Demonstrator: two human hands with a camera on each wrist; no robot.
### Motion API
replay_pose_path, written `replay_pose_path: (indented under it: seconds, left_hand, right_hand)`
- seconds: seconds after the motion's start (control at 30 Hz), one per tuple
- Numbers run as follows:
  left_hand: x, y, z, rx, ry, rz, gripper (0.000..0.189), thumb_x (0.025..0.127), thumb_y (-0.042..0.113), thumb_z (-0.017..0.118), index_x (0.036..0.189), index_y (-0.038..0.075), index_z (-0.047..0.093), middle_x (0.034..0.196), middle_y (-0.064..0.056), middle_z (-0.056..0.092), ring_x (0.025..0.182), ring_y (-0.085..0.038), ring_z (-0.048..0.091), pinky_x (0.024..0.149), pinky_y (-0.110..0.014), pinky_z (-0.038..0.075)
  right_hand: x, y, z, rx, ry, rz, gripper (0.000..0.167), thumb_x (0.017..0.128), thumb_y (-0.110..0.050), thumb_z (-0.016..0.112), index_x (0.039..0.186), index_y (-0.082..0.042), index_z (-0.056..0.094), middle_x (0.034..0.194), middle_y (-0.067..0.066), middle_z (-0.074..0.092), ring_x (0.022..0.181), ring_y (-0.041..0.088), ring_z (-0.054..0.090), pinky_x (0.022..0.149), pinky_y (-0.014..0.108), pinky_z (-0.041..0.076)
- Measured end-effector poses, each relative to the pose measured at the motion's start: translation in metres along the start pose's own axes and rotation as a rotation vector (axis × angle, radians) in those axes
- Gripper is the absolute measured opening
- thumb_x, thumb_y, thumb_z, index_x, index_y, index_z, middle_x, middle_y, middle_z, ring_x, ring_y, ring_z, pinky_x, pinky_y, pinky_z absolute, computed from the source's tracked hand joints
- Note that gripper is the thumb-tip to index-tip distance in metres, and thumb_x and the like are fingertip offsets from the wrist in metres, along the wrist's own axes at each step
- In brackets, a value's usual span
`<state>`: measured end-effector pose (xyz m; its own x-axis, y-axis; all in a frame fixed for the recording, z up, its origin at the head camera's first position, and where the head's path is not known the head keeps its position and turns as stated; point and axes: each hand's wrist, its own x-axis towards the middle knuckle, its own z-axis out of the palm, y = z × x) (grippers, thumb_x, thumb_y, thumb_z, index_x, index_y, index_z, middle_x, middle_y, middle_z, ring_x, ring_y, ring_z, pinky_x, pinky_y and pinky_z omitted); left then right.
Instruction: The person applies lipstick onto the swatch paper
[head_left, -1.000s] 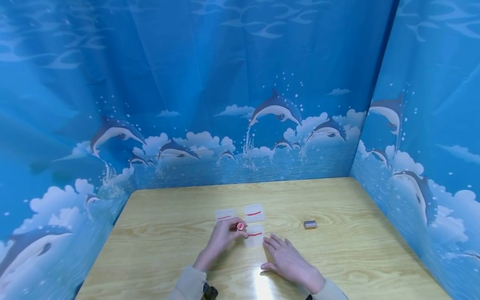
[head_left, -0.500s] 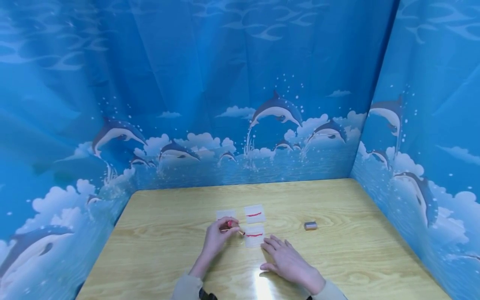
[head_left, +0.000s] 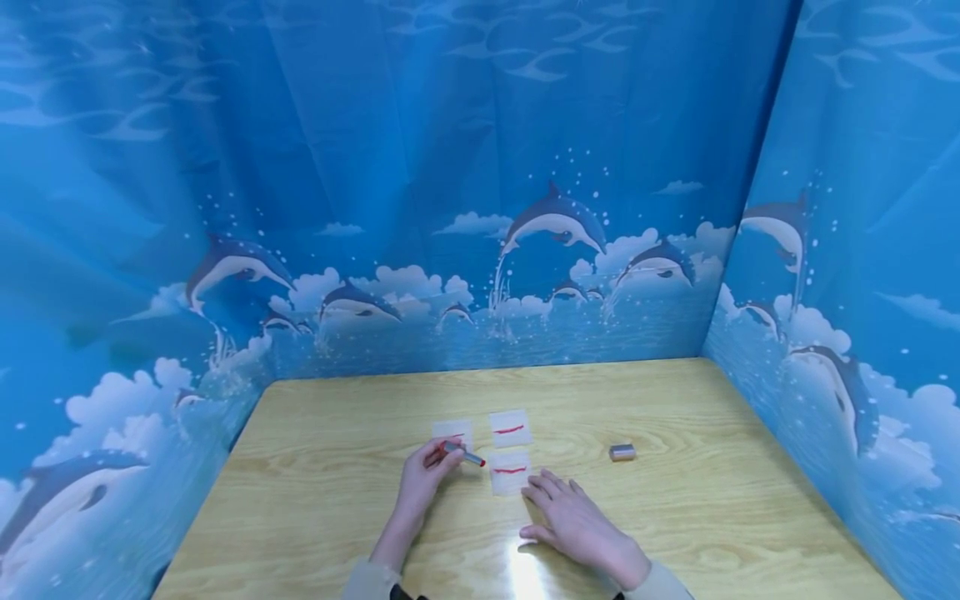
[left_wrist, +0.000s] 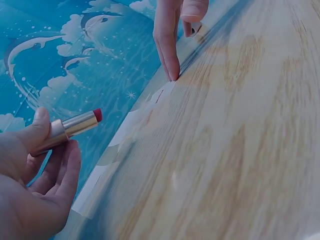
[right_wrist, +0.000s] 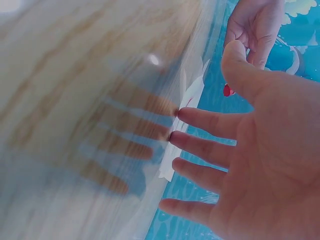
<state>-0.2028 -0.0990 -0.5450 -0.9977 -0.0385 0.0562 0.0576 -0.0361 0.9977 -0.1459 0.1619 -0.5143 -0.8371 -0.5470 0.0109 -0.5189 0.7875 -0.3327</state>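
My left hand [head_left: 422, 482] pinches a lipstick [head_left: 468, 457] between thumb and fingers, its tip pointing right toward the lower paper piece [head_left: 510, 483]. In the left wrist view the lipstick [left_wrist: 80, 123] shows a gold tube and a bare red end, raised off the table. A wavy red stroke crosses the lower paper, and similar strokes mark the upper right paper [head_left: 512, 418] and the upper left paper [head_left: 453, 427], which the left hand partly covers. With fingers spread, my right hand [head_left: 573, 517] rests on the table, fingertips at the lower paper's right edge.
A small metallic cylinder, like a lipstick cap [head_left: 622, 452], lies on the wooden table [head_left: 712, 517] to the right of the papers. Blue dolphin-print curtains [head_left: 420, 208] stand along the table's back and sides.
My left hand has drawn back left and slightly toward me, away from the lower paper. The lipstick has swung from pointing at the camera to lying nearly sideways. The right hand stays put.
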Motion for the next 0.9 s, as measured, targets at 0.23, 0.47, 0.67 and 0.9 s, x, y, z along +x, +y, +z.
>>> replay_pose_path:
  seconds: [0.23, 0.47, 0.67, 0.9]
  left_hand:
    - [-0.0025, -0.0023, -0.0013, -0.025, 0.021, -0.020, 0.039, 0.091, 0.015, 0.077, 0.121, -0.008, 0.066, 0.110, -0.014, 0.074, 0.094, -0.007, 0.068, 0.082, -0.020, 0.060]
    - [-0.0048, -0.0006, -0.0011, -0.023, 0.037, -0.061, 0.040, 0.090, 0.018, 0.079, 0.121, -0.004, 0.067, 0.112, -0.015, 0.073, 0.095, -0.007, 0.067, 0.083, -0.019, 0.058]
    - [-0.0054, 0.0004, -0.0006, -0.037, 0.037, -0.078, 0.043, 0.091, 0.020, 0.078, 0.124, -0.004, 0.066, 0.118, -0.017, 0.072, 0.098, -0.009, 0.068, 0.085, -0.020, 0.059]
    - [-0.0030, 0.0019, -0.0008, -0.110, 0.031, -0.112, 0.049, 0.091, 0.021, 0.077, 0.129, -0.006, 0.062, 0.123, -0.020, 0.069, 0.103, -0.013, 0.069, 0.090, -0.026, 0.060]
  right_hand:
    - [0.0001, -0.0002, 0.0010, 0.011, 0.006, 0.006, 0.065, 0.095, -0.049, 0.064, 0.139, -0.003, 0.056, 0.151, 0.022, 0.046, 0.141, 0.044, 0.040, 0.111, 0.071, 0.034]
    - [0.0002, -0.0005, 0.0013, 0.014, 0.017, 0.002, 0.064, 0.095, -0.049, 0.063, 0.139, -0.003, 0.057, 0.152, 0.025, 0.044, 0.140, 0.045, 0.041, 0.111, 0.071, 0.035]
    - [0.0022, 0.0028, -0.0002, 0.014, 0.040, -0.007, 0.062, 0.098, -0.047, 0.060, 0.142, -0.004, 0.054, 0.153, 0.024, 0.043, 0.141, 0.046, 0.038, 0.111, 0.070, 0.035]
    - [0.0058, 0.0039, -0.0005, 0.046, 0.136, -0.041, 0.056, 0.099, -0.042, 0.062, 0.141, -0.005, 0.056, 0.148, 0.021, 0.050, 0.139, 0.047, 0.042, 0.112, 0.067, 0.037]
